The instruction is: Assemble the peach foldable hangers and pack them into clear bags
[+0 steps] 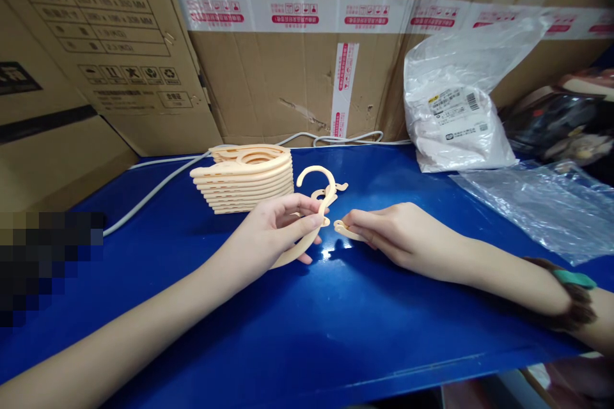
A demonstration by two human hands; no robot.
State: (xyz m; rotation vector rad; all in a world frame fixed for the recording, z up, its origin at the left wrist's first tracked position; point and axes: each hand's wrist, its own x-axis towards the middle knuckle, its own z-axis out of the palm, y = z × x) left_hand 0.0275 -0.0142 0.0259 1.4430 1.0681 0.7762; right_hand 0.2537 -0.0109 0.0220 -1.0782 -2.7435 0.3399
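Between thumb and fingers, my left hand (pixel 275 227) grips a cream plastic hanger piece with a hook (pixel 327 182); its curved arm runs down to the left beneath the hand. My right hand (pixel 400 230) pinches a separate cream hanger arm (pixel 349 231), whose rounded end faces the hook piece across a small gap. Most of that arm is hidden by my fingers. Another cream hanger part (pixel 339 188) lies on the table just behind the hook, partly covered. Left of it stands a neat stack of folded cream hangers (pixel 244 182).
The blue table (pixel 307 332) backs onto cardboard boxes (pixel 288 77). A white plastic parcel bag (pixel 455 115) stands at the back right, with clear plastic film (pixel 551 211) before it. A white cable (pixel 158 195) crosses the left and rear. Dark blurred blocks cover the left edge.
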